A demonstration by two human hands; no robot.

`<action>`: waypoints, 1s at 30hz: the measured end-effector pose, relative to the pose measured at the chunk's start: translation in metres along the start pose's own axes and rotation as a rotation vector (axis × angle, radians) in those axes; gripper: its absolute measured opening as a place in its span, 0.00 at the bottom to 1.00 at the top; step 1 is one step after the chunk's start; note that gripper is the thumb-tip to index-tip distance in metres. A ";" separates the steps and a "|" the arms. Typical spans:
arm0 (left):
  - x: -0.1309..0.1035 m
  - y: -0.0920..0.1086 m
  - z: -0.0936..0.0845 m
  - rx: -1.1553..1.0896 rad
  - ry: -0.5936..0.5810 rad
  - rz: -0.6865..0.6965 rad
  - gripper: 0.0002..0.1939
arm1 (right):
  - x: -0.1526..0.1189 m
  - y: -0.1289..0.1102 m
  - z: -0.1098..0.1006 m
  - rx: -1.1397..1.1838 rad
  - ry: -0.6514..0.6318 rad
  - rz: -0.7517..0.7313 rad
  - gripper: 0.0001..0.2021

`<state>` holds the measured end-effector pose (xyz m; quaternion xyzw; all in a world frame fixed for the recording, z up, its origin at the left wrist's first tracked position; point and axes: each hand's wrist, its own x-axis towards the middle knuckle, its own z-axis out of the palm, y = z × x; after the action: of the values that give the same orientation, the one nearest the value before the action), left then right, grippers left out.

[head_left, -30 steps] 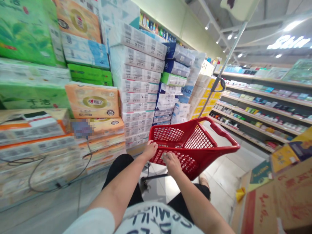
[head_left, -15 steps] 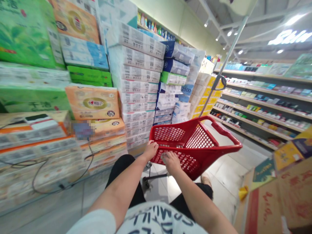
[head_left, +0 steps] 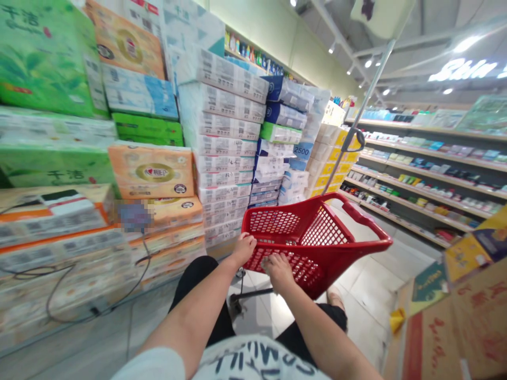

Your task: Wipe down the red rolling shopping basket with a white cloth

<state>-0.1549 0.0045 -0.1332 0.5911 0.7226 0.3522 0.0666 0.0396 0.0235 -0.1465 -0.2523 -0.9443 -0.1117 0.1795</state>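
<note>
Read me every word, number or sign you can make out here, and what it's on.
"2500": blue-and-white pack
"千洁": green pack
"Skin": lit wall sign
Handwriting on the white packs, print on the shelved goods: too small or blurred.

Pale tiled floor | light green wall | stocked shelves | lit ceiling spotlights

A red plastic shopping cart with latticed walls stands upright on the tiled floor, looped handle to the right. A small, crumpled, whitish wad of unclear material is at its near wall.
</note>
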 end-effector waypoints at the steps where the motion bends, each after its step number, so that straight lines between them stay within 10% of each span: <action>1: 0.000 0.000 0.000 0.002 0.000 0.001 0.17 | 0.001 0.000 -0.001 0.001 0.012 0.011 0.12; 23: 0.001 -0.002 -0.006 0.045 -0.033 0.040 0.17 | -0.014 0.005 0.002 0.012 -0.045 0.038 0.13; 30: 0.001 0.004 -0.019 0.069 -0.052 0.010 0.16 | 0.019 0.014 -0.050 -0.017 0.147 0.279 0.13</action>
<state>-0.1614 -0.0028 -0.1167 0.6056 0.7294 0.3117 0.0632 0.0460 0.0281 -0.0917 -0.3735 -0.8835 -0.1118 0.2595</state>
